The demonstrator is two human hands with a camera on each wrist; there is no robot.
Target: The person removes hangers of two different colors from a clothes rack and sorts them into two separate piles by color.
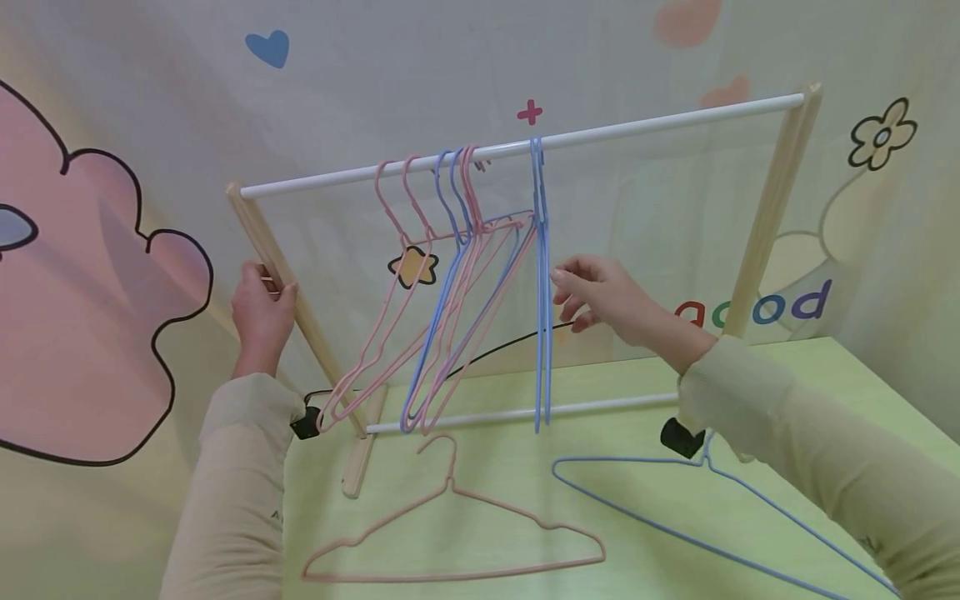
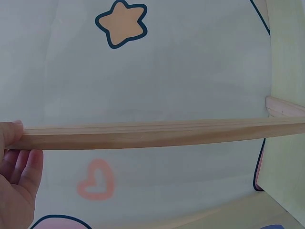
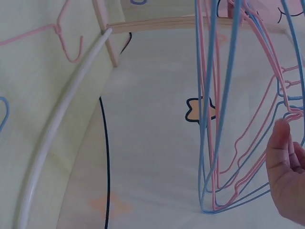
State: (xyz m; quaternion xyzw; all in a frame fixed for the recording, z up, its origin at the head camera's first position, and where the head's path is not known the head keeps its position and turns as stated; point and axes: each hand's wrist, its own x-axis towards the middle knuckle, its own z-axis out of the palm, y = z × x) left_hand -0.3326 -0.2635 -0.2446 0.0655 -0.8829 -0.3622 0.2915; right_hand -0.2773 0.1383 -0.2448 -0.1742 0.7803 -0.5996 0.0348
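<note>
My left hand (image 1: 262, 317) grips the left wooden post (image 1: 315, 343) of a clothes rack. In the left wrist view the thumb lies on one side of this post and the fingers on the other. My right hand (image 1: 606, 302) is raised just right of two blue hangers (image 1: 542, 333), which hang edge-on from the white top rail (image 1: 637, 127); its fingers are loosely bent with nothing between them. Left of those, several pink hangers (image 1: 393, 287) and blue ones hang slanted and overlapping on the same rail. In the right wrist view the thumb (image 3: 281, 133) overlaps the hanger necks.
A pink hanger (image 1: 450, 577) lies flat on the pale green table (image 1: 480, 508). To its right lies a blue hanger (image 1: 637, 517), partly covered by my right sleeve. The rack's lower white rail (image 1: 600, 408) runs low behind them, with a patterned curtain behind the rack.
</note>
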